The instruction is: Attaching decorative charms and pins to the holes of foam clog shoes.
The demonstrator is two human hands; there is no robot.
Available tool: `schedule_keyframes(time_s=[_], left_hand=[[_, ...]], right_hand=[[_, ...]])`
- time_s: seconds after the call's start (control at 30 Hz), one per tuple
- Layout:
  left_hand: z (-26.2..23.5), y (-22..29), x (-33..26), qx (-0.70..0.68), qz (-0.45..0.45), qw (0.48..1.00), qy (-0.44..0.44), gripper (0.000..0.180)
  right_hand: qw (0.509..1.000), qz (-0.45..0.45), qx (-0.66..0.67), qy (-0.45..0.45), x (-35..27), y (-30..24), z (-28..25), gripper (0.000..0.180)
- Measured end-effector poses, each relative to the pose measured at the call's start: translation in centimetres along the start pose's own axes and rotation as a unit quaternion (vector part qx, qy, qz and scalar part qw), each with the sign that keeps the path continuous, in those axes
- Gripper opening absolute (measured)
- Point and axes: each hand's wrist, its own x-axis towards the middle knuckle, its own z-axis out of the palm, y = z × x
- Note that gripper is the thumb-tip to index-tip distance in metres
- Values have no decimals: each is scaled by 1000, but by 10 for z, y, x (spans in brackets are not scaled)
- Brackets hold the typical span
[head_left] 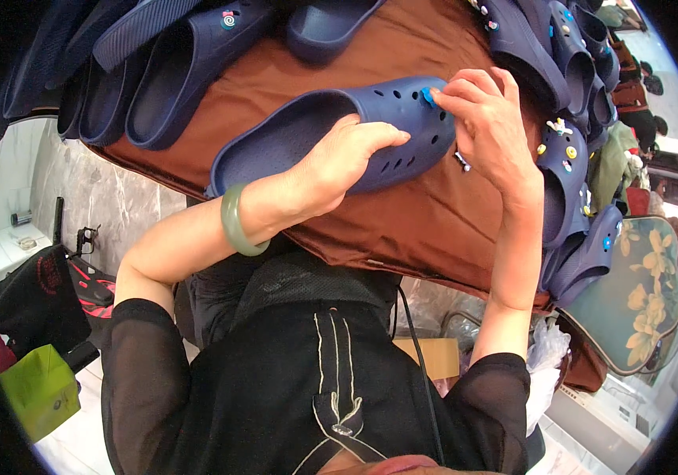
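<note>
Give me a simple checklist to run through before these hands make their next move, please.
1. Blue shoe steadied: ok; the left hand holds it, thumb over the upper.
2. Small blue charm under control: ok; fingertips of the right hand are on it.
3. Charm fully seated in a hole: cannot tell; the fingers partly hide it.
4. Other holes visible in the shoe's upper: ok; several show open.
5. Small white-and-dark piece fixed to this shoe: not ok; it shows against the brown cloth beside the toe.
</note>
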Motion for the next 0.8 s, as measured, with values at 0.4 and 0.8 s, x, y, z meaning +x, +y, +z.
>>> schedule_keyframes(time_s=[0.4,0.8], left_hand=[[-3,-6,5,-2,-27,998,58,20],[1,-4,0,21,11,999,43,23]], right_hand=[[991,22,118,-57,20,22,7,14],[969,108,74,208,-48,-9,45,24]])
